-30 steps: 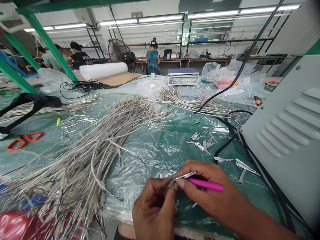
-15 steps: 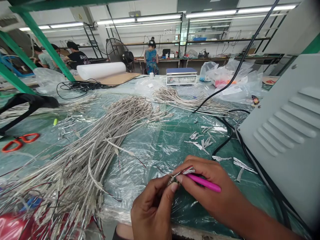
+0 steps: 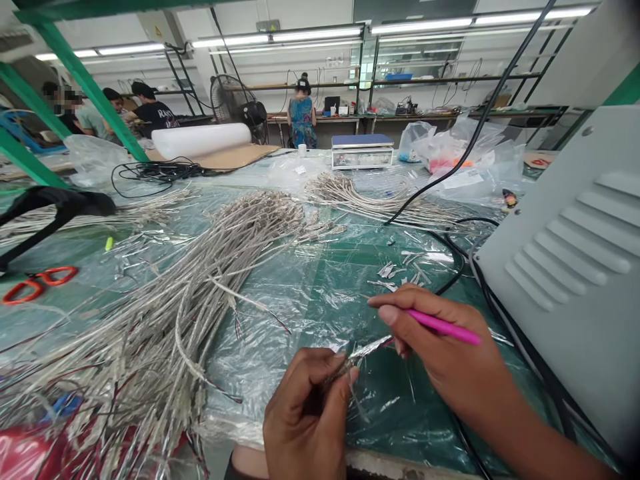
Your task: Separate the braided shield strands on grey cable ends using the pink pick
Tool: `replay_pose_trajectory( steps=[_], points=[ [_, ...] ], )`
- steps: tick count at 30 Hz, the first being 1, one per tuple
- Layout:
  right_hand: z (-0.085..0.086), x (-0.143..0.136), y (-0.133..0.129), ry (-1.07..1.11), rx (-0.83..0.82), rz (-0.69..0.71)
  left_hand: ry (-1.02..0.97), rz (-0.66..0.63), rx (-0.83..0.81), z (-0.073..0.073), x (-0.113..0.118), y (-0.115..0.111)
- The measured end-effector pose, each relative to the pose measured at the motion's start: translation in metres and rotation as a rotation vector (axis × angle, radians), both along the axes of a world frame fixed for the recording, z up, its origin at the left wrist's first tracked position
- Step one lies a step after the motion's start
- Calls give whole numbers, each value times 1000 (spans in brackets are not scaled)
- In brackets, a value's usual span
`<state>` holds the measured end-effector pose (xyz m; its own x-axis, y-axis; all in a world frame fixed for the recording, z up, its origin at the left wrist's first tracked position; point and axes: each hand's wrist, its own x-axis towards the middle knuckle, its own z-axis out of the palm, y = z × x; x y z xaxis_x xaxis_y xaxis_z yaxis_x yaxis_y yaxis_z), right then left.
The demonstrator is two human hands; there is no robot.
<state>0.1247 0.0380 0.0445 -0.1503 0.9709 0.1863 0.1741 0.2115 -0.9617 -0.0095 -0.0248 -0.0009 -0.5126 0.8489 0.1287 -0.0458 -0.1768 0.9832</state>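
Near the front edge of the bench, my left hand [image 3: 310,407] is closed, thumb and fingers pinching the end of a cable [image 3: 343,370]. Silvery foil and fine wire strands [image 3: 370,348] stick out of that end toward the right. My right hand [image 3: 440,340] is closed around a slim tool with a pink handle [image 3: 445,327]; a thin pointed tip shows past its fingertips. Its lower fingers are close to the far end of the foil, and I cannot tell whether they grip it. To the left lies a big heap of braided grey cables [image 3: 200,280] with stripped ends.
Foil scraps [image 3: 390,270] lie beyond my right hand. A louvred grey metal box [image 3: 575,267] and black cables stand at right. Orange-handled scissors [image 3: 40,283] lie at far left. A scale [image 3: 363,152], more cables [image 3: 370,197] and plastic bags [image 3: 465,150] sit further back. Several people work behind.
My right hand has moved up and to the right, away from my left hand, with the pink-handled tool. The foil now stretches out from the cable end. My left hand has barely moved.
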Motion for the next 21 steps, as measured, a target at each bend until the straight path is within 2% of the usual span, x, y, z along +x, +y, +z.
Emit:
replay_pose_trajectory(
  steps=[2, 7, 10, 16, 21],
  points=[
    [1, 2, -1, -33, 24, 29, -2, 11, 5, -1, 0, 1],
    [6, 5, -4, -256, 181, 268, 40, -41, 46, -7, -3, 1],
    [6, 5, -5, -373, 223, 354, 59, -68, 37, -9, -5, 1],
    [-3, 5, -2, -422, 342, 380, -8, -126, -40, -2, -6, 2],
    [-6, 7, -1, -467, 496, 356, -167, -97, -157, 10, -4, 3]
  ],
)
